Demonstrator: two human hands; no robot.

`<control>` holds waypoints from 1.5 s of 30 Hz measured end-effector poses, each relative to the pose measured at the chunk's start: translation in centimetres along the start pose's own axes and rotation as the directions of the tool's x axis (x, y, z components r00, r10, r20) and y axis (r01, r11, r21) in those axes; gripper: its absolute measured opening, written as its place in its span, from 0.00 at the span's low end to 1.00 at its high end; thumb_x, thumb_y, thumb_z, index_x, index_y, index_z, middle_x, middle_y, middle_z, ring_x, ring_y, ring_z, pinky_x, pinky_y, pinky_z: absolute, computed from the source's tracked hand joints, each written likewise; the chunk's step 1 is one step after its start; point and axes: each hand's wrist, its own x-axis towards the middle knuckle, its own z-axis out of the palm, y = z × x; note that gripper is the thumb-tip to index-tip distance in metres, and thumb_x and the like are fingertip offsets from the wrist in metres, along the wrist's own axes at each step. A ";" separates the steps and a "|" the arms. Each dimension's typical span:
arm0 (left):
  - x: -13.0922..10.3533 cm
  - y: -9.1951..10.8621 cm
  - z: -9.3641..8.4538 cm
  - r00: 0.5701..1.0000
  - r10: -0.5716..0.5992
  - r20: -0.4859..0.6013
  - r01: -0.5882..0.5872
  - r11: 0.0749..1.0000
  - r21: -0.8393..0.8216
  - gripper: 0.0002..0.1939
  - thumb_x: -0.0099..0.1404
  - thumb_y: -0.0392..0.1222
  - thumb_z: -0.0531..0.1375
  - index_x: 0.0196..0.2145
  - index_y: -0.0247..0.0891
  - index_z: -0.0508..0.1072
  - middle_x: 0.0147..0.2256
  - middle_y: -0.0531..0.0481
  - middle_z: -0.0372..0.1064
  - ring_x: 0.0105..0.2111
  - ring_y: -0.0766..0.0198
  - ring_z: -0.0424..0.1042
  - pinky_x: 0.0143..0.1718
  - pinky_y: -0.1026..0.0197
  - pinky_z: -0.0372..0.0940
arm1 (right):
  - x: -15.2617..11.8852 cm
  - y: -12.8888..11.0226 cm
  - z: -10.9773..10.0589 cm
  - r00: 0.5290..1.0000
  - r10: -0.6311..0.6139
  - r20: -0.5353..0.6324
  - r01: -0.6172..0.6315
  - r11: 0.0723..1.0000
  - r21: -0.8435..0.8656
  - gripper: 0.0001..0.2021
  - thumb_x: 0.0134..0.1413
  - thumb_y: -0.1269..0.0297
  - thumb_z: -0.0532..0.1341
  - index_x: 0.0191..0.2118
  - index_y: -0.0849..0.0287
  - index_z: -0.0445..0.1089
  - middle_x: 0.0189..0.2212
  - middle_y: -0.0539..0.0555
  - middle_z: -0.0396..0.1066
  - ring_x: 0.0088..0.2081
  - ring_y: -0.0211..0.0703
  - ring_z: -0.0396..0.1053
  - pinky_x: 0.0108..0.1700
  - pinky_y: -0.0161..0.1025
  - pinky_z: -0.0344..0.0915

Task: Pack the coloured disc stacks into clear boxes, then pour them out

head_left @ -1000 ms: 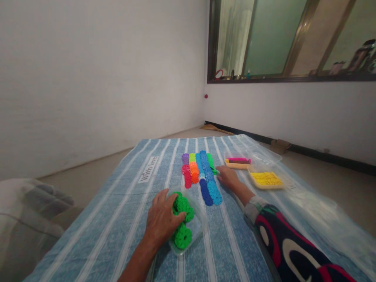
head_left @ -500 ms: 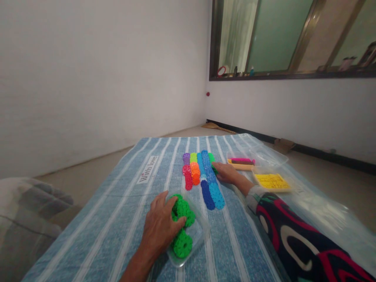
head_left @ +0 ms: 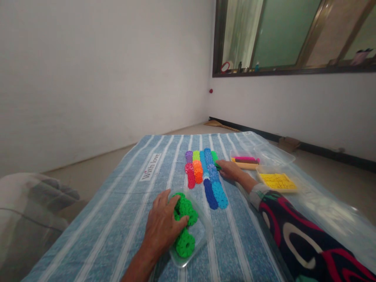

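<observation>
My left hand (head_left: 164, 221) reaches over the left rim of a clear plastic box (head_left: 202, 231). Its thumb and index finger are closed around green interlocking discs (head_left: 188, 209) in the box, and another green disc (head_left: 185, 243) lies nearer me. Farther off, my right hand (head_left: 230, 170) pinches a dark green disc (head_left: 217, 165) on the cloth, its fingers partly hidden. Beside it run rows of overlapping discs: light green (head_left: 214, 155), blue (head_left: 212, 172), dark blue (head_left: 210, 194), orange (head_left: 198, 170), red (head_left: 190, 177), lime (head_left: 196, 156) and purple (head_left: 189, 156).
A striped blue cloth (head_left: 117, 203) covers the table. On the right stand a clear box of yellow pieces (head_left: 277, 181) and another with pink, brown and tan pieces (head_left: 246, 161). Clear plastic (head_left: 326, 213) spreads along the right edge. Grey-white fabric (head_left: 32, 219) shows at left.
The whole view has shifted slightly. My right hand has drawn back a little to the right from the green row; my left hand stays at the box.
</observation>
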 end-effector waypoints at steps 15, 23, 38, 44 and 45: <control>-0.1 -0.5 0.5 0.999 0.016 -0.030 -0.017 1.000 -0.023 0.25 0.48 0.45 0.63 0.46 0.41 0.71 0.57 0.44 0.60 0.58 0.46 0.56 0.59 0.44 0.53 | 1.4 0.6 0.4 0.997 0.058 -0.046 -0.057 0.998 0.027 0.16 0.53 0.72 0.54 0.48 0.61 0.68 0.49 0.60 0.70 0.50 0.45 0.66 0.48 0.36 0.59; -0.1 -0.4 0.4 1.000 0.018 -0.017 -0.018 1.000 -0.002 0.26 0.49 0.46 0.63 0.48 0.39 0.71 0.57 0.42 0.59 0.58 0.46 0.55 0.59 0.45 0.53 | 2.2 0.0 0.2 0.996 0.085 -0.015 -0.085 0.996 -0.023 0.14 0.55 0.73 0.53 0.45 0.60 0.70 0.46 0.60 0.71 0.48 0.47 0.68 0.45 0.36 0.60; -0.1 -0.3 0.5 0.997 0.055 -0.051 -0.054 0.998 0.013 0.25 0.50 0.45 0.63 0.47 0.39 0.71 0.56 0.42 0.60 0.58 0.45 0.57 0.58 0.43 0.55 | 1.4 -0.6 -2.0 0.979 0.156 0.135 -0.135 0.979 -0.149 0.16 0.53 0.74 0.54 0.46 0.62 0.73 0.45 0.64 0.74 0.47 0.50 0.71 0.45 0.38 0.64; -0.2 0.5 -0.1 0.999 0.040 0.004 -0.040 0.999 0.031 0.27 0.51 0.46 0.64 0.49 0.36 0.70 0.58 0.38 0.58 0.59 0.43 0.55 0.59 0.44 0.55 | 0.8 -0.7 -2.1 0.976 0.149 0.156 -0.128 0.982 -0.138 0.18 0.53 0.76 0.54 0.47 0.64 0.72 0.46 0.65 0.73 0.48 0.51 0.71 0.45 0.38 0.63; -0.1 0.7 -0.2 0.999 0.035 0.017 -0.035 0.999 0.035 0.27 0.52 0.46 0.64 0.49 0.36 0.70 0.58 0.38 0.58 0.59 0.43 0.55 0.59 0.44 0.55 | 0.5 -0.8 -2.4 0.978 0.138 0.154 -0.118 0.985 -0.128 0.18 0.52 0.76 0.54 0.47 0.64 0.73 0.46 0.65 0.73 0.48 0.51 0.71 0.45 0.37 0.63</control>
